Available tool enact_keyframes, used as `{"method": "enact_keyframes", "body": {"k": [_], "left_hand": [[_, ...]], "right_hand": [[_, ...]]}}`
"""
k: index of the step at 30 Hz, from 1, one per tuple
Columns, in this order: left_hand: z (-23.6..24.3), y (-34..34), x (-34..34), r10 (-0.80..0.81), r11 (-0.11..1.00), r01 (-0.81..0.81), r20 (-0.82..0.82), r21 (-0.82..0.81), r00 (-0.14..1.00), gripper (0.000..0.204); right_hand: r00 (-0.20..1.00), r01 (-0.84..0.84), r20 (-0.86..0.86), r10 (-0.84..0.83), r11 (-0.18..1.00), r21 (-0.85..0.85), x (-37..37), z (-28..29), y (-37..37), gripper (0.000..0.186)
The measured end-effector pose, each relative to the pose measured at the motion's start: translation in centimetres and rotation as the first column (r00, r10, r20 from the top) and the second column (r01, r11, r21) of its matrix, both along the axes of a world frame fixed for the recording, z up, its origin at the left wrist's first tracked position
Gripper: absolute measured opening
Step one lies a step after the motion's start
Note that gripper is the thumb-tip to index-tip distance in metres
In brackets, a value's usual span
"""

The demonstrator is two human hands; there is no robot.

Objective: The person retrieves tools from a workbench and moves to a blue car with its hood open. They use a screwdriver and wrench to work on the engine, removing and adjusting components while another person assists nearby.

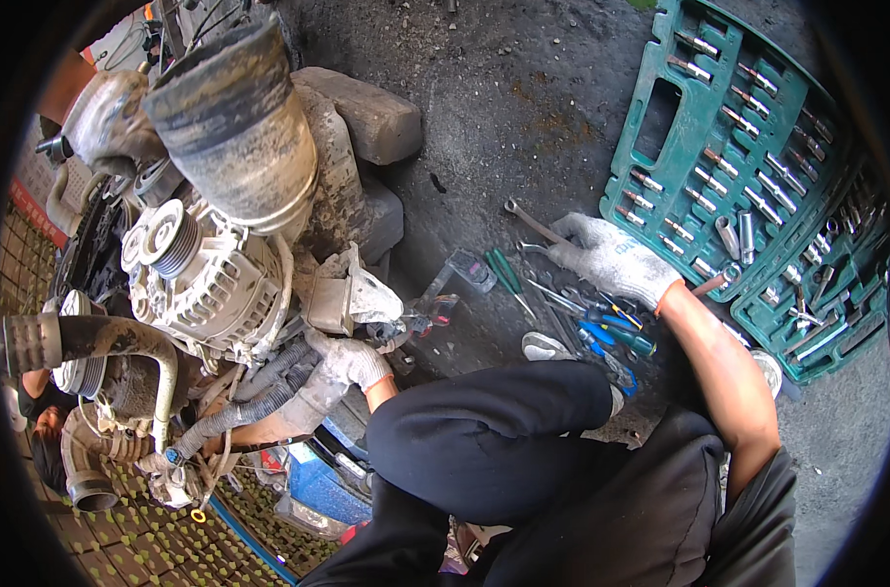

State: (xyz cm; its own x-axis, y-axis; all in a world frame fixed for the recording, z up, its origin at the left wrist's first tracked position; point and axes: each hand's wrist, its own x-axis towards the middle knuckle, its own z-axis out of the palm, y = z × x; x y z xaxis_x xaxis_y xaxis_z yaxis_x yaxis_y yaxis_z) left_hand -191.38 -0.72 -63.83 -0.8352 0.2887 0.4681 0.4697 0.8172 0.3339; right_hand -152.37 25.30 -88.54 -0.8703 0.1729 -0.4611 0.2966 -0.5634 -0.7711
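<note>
My left hand [347, 360], in a dirty white glove, rests against the lower side of a grimy engine [220, 284], its fingers closed around a part by the ribbed black hoses [259, 391]. My right hand [611, 259], also gloved, reaches out over a pile of hand tools [592, 318] on the ground, with pliers and screwdrivers with blue and green handles under the palm. Its fingers are curled at a wrench [535, 223] near the fingertips. Whether it grips the wrench is not clear.
An open green socket set case [660, 117] with several sockets and bits lies at the right. A large black intake hose [234, 127] and an alternator [205, 274] stick out of the engine. Concrete blocks [366, 112] sit behind it. My bent knee [484, 421] is in front.
</note>
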Motion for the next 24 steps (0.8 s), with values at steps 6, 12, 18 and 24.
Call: {"method": "enact_keyframes", "body": {"k": [6,12,18,24], "left_hand": [[-0.1,3.9,4.4,0.363,0.849,-0.463,0.357,0.255,0.861,0.083],[0.5,1.3,1.4,0.179,0.942,-0.282,0.439,0.181,0.881,0.078],[0.6,-0.5,-0.6,0.06,0.997,-0.041,0.32,-0.066,0.945,0.123],[0.0,5.7,5.5,0.189,0.94,-0.277,0.368,0.202,0.911,0.114]], "right_hand": [[0.999,-0.04,-0.017,0.039,0.996,-0.081,0.2,-0.1,0.1,0.039],[0.996,-0.079,-0.056,0.076,0.995,-0.057,0.5,0.3,0.8,0.048],[0.996,-0.083,-0.02,0.084,0.996,0.019,0.7,0.6,1.0,0.057],[0.997,-0.075,-0.003,0.075,0.997,0.026,0.6,0.3,0.9,0.053]]}}
